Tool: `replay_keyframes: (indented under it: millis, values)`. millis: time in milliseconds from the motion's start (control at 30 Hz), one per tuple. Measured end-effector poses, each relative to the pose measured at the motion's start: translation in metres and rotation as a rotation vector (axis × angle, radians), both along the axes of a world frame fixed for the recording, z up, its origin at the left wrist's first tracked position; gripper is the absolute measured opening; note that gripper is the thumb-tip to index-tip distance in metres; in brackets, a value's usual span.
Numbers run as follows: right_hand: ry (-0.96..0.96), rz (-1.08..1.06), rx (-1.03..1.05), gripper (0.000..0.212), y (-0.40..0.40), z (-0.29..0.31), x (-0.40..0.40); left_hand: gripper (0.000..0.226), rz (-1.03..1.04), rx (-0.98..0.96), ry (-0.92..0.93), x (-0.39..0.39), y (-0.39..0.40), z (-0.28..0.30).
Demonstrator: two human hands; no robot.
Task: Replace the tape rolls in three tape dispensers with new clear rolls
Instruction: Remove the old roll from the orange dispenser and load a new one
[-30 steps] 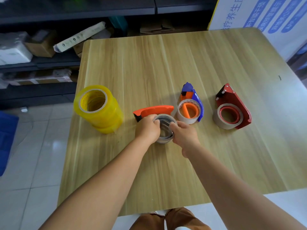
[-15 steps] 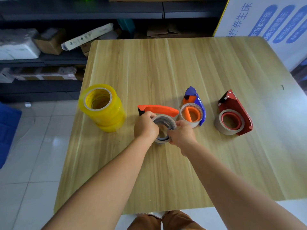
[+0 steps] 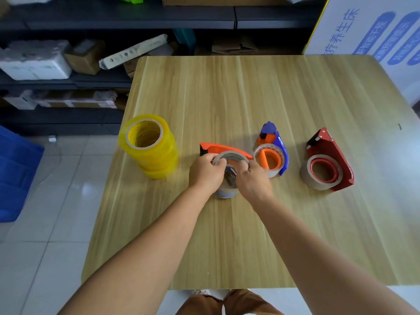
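Three tape dispensers lie on the wooden table [image 3: 250,92]. The orange dispenser [image 3: 223,149] is nearest me, with a greyish tape roll [image 3: 230,156] on its dark hub. My left hand [image 3: 205,172] grips the roll's left rim and my right hand [image 3: 253,181] grips its right rim; the roll looks lifted and tilted above the hub. A blue and orange dispenser [image 3: 272,148] with a thin roll lies just right. A red dispenser [image 3: 329,160] with a thin brownish roll lies further right. A stack of yellowish clear tape rolls [image 3: 150,145] stands at the left.
The table's left edge runs just beside the roll stack, with tiled floor and a blue bin [image 3: 16,173] below. Dark shelves with boxes [image 3: 36,60] stand behind the table. A white and blue printed board [image 3: 375,30] leans at the back right.
Both hands have stayed on the roll at the orange dispenser. The roll has risen a little and tilted, showing more of the dark hub beneath it.
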State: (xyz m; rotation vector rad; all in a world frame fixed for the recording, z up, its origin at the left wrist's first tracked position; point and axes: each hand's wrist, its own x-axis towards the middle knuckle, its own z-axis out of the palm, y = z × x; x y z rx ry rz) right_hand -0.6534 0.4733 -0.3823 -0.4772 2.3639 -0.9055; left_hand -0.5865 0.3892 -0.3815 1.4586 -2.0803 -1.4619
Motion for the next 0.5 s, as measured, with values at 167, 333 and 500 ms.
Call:
replay_keyframes:
  millis: [167,333,500]
  values:
    - [0.094,0.106,-0.082,0.036,-0.006,0.016,0.014,0.031,0.075,-0.09,0.051,0.017,-0.003,0.01]
    - [0.001,0.169,-0.1,0.034,-0.028,0.014,0.038,0.029,0.195,-0.198,0.009,0.058,-0.014,0.008]
    - [-0.11,0.265,-0.045,0.027,-0.05,-0.002,0.076,0.031,0.334,-0.192,-0.09,0.11,-0.03,-0.008]
